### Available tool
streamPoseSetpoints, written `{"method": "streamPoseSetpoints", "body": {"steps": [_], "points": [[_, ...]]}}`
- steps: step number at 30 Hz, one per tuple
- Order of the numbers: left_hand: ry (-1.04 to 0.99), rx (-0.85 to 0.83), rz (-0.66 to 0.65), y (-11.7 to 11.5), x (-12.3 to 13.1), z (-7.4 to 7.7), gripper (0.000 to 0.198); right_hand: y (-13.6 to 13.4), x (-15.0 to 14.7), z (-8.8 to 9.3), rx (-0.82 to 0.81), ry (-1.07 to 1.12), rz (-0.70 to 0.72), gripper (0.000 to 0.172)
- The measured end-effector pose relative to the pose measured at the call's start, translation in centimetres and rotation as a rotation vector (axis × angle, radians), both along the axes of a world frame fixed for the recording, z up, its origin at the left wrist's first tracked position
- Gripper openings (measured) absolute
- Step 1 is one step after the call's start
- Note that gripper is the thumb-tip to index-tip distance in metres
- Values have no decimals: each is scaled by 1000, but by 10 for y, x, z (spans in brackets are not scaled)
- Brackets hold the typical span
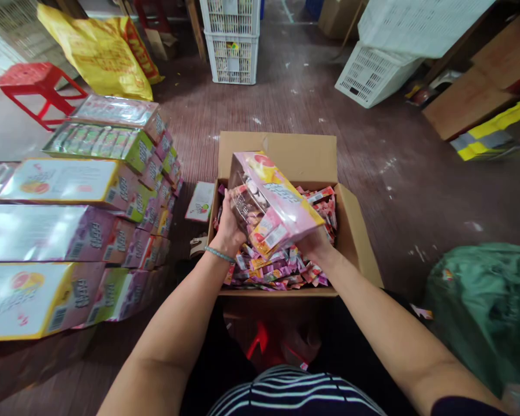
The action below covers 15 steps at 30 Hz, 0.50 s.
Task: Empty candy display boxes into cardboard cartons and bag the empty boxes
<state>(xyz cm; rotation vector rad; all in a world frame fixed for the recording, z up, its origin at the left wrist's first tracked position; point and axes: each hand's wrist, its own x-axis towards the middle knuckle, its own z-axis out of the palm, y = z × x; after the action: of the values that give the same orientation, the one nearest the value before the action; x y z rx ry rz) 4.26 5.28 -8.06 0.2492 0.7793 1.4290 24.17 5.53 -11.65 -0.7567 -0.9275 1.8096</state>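
Between my two hands I hold a pink and yellow display box (281, 196) with clear plastic on one side, tilted over an open carton. My left hand (230, 224), below a beaded bracelet, grips the box's clear left side. Underneath its right end is my right hand (315, 245), its fingers mostly hidden by the box. The brown cardboard carton (359, 231) stands with its flaps folded out. Many small pink, purple and orange candy sachets (281, 268) fill it below the box.
Stacked display boxes (91, 237) rise on the left, near a red stool (34, 86) and a yellow bag (108, 52). White crates (231, 52) stand ahead, with another white crate (368, 72) at right. A green sack (481, 300) lies at lower right.
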Motion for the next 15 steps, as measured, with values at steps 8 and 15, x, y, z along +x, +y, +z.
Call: {"method": "streamPoseSetpoints", "body": {"steps": [8,15], "points": [[93,61,73,-6,24,0,77,-26,8,11,322,-234,-379,80],[291,89,83,-6,0,8,85,-2,54,30,431,-135,-346,62]]}}
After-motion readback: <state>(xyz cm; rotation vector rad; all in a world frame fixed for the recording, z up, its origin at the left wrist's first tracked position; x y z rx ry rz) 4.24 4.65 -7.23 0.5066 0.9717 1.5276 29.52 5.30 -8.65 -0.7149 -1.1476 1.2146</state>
